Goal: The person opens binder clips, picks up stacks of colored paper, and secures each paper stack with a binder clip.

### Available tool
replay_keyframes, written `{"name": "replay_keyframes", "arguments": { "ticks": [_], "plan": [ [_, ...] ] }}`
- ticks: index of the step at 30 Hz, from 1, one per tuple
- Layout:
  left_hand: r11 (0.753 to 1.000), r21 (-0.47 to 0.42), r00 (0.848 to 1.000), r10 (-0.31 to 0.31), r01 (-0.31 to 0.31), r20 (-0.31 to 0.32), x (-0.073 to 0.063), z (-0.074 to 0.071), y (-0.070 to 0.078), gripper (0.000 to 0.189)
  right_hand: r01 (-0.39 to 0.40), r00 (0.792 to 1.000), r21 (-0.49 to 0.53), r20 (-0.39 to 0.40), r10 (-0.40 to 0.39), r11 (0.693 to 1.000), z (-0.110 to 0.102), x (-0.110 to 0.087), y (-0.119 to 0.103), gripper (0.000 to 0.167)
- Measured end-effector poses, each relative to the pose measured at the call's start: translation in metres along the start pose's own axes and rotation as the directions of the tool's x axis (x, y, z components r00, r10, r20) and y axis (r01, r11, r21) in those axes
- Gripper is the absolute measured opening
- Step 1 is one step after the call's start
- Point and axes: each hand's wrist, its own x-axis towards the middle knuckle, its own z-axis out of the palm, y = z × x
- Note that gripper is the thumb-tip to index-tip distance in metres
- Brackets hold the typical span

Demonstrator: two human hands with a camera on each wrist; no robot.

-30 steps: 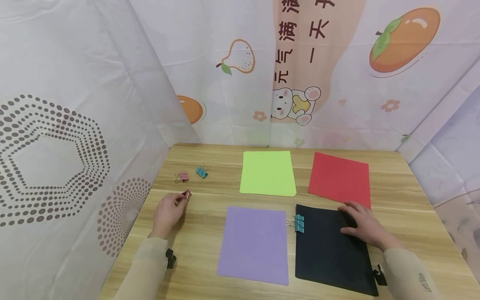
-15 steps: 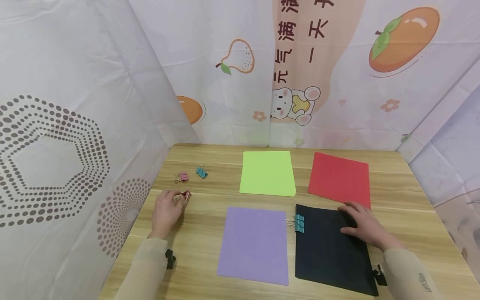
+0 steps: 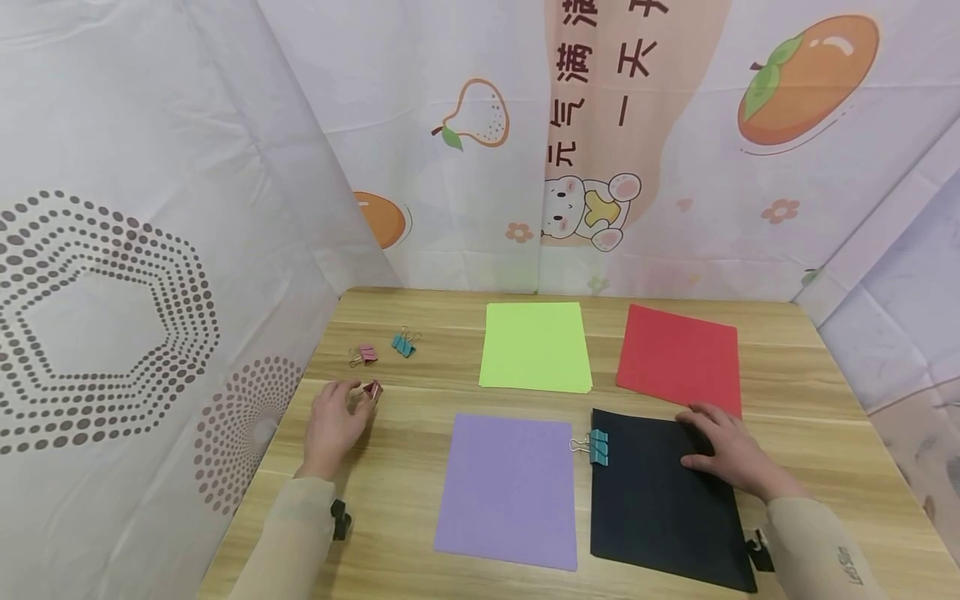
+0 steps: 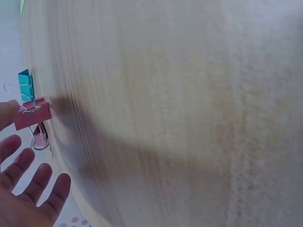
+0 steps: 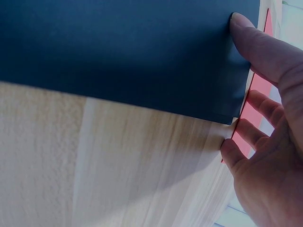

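My left hand (image 3: 335, 427) is beside a dark red binder clip (image 3: 372, 390) on the table's left side. In the left wrist view its thumb is right at one wire handle of the clip, while the other fingers are spread apart. My right hand (image 3: 731, 450) rests at the far right corner of a black square sheet (image 3: 660, 500). Its thumb lies on top of the sheet and its other fingers extend past the edge, as the right wrist view shows. A teal binder clip (image 3: 598, 447) grips the sheet's left edge.
Behind the left hand lie a pink binder clip (image 3: 367, 353) and another teal binder clip (image 3: 403, 344). Purple paper (image 3: 506, 492), lime green paper (image 3: 535, 346) and red paper (image 3: 678, 354) lie on the wooden table (image 3: 408, 517). A printed curtain (image 3: 465, 208) hangs behind.
The fingers of my left hand have drawn slightly left, away from the dark red binder clip, which stays in place. My right hand and the papers have not moved.
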Motion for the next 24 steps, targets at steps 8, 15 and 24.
{"name": "replay_keyframes", "arguments": {
  "ticks": [8, 15, 24],
  "plan": [
    [0.998, 0.021, 0.997, -0.053, 0.052, 0.054, 0.0009, -0.0009, 0.0021, 0.052, 0.002, 1.0, 0.002, -0.004, -0.002, 1.0, 0.0, -0.0004, -0.0003, 0.068],
    [0.997, 0.042, 0.995, -0.063, 0.06, 0.078, 0.0015, 0.0012, 0.0015, 0.058, 0.0, 1.0, 0.003, -0.002, 0.0, 1.0, 0.0005, -0.0006, 0.0001, 0.069],
    [0.996, 0.064, 0.992, -0.066, 0.06, 0.104, 0.0025, 0.002, 0.0013, 0.062, -0.001, 1.0, 0.008, 0.001, 0.001, 1.0, 0.0013, -0.0001, 0.0004, 0.068]
  ]
}}
